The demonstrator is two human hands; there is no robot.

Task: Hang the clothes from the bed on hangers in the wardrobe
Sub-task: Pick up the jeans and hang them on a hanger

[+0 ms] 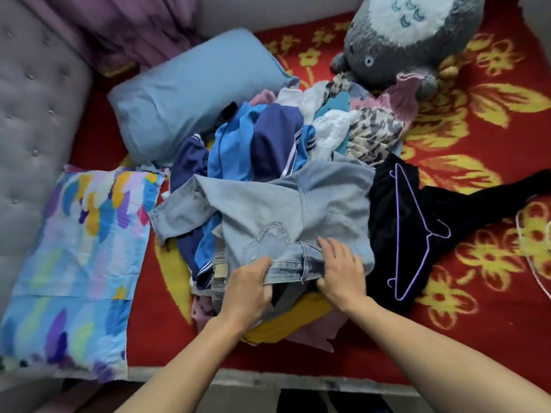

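Observation:
A pale blue pair of jeans [286, 210] lies on top of a heap of mixed clothes [268, 138] in the middle of the bed. My left hand [247, 290] grips the near edge of the jeans at the waistband, fingers curled under the denim. My right hand [340, 269] holds the waistband just to the right, thumb under the edge and fingers spread on top. A purple wire hanger [413, 231] lies on a black garment [417, 222] to the right of the heap.
The bed has a red blanket with yellow flowers [483, 293]. A blue pillow [193, 90] and a multicoloured pillow [77, 263] lie to the left, a grey plush toy [411, 37] at the back right, a grey padded headboard [32, 120] far left.

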